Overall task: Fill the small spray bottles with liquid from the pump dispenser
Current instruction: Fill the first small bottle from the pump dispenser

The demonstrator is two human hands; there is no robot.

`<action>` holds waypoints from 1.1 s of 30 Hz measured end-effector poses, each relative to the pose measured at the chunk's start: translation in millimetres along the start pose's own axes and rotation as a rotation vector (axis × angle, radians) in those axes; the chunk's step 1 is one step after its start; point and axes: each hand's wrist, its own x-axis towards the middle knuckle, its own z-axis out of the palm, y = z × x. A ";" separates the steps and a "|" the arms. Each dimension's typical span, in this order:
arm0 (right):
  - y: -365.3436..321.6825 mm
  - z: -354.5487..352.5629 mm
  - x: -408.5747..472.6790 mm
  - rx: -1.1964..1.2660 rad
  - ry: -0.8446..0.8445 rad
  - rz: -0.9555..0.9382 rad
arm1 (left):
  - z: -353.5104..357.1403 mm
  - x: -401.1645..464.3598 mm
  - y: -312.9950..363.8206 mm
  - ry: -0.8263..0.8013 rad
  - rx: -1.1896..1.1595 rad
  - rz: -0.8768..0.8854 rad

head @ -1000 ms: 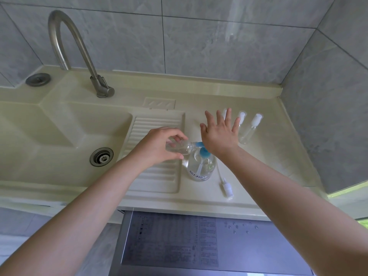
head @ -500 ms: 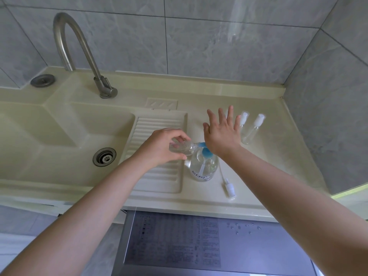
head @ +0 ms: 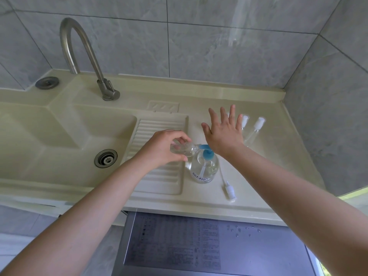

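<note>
A clear pump dispenser (head: 204,169) with a blue pump head stands on the cream counter beside the ribbed drainboard. My left hand (head: 162,147) grips a small clear spray bottle (head: 184,149) lying sideways, its open mouth against the blue nozzle. My right hand (head: 224,134) is flat with fingers spread, the heel of the palm over the pump head. A loose white spray cap with its tube (head: 229,188) lies right of the dispenser. Two capped small spray bottles (head: 253,129) lie behind my right hand, partly hidden by the fingers.
The sink basin with a drain (head: 105,158) is at the left, a curved steel tap (head: 87,60) behind it. Tiled walls close the back and right. A grey appliance top (head: 209,246) with water drops sits below the counter's front edge.
The view shifted slightly; both hands keep their hold and place, with the right palm staying over the pump head.
</note>
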 end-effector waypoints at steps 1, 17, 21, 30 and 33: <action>-0.5 -0.4 -0.1 -0.005 -0.006 -0.003 | -0.1 0.3 -0.3 0.000 0.004 -0.002; -0.9 13.6 -6.2 0.065 -0.037 0.081 | -1.7 -1.7 0.6 0.006 -0.002 -0.012; -1.3 7.3 -4.1 -0.047 0.063 0.027 | -1.2 -0.9 -0.3 0.001 -0.006 -0.010; -2.2 13.8 -3.3 0.003 0.055 -0.005 | -1.4 -2.4 -0.7 -0.002 0.004 -0.012; -1.7 6.6 2.0 -0.043 0.061 -0.022 | -1.6 -2.7 0.6 0.000 0.003 -0.011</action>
